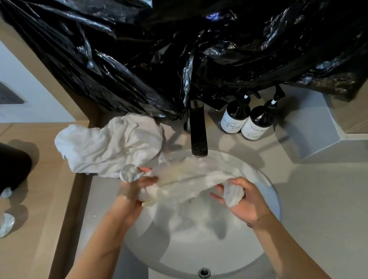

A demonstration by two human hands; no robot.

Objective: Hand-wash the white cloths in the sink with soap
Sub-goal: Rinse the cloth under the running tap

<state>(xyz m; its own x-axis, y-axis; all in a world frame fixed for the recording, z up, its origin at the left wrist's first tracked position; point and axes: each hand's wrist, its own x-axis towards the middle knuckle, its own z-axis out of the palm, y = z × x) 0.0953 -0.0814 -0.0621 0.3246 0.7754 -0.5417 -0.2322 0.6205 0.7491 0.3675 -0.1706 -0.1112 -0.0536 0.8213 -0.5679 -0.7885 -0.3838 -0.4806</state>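
Over the sink [272, 194], both hands, left [136, 187] and right [243, 202], grip a cloth [183, 180]; behind, one bottle [256, 124] reads "Room M…", the rest illegible.

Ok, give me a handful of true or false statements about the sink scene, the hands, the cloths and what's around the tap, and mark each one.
1. Both hands grip the same white cloth over the sink. True: the left hand and the right hand each hold an end.
2. A second white cloth lies on the counter left of the tap. True.
3. Three pump bottles stand by the tap. False: two dark pump bottles stand there.
4. A mirror shows clearly above the sink. False: black plastic sheeting hangs there.
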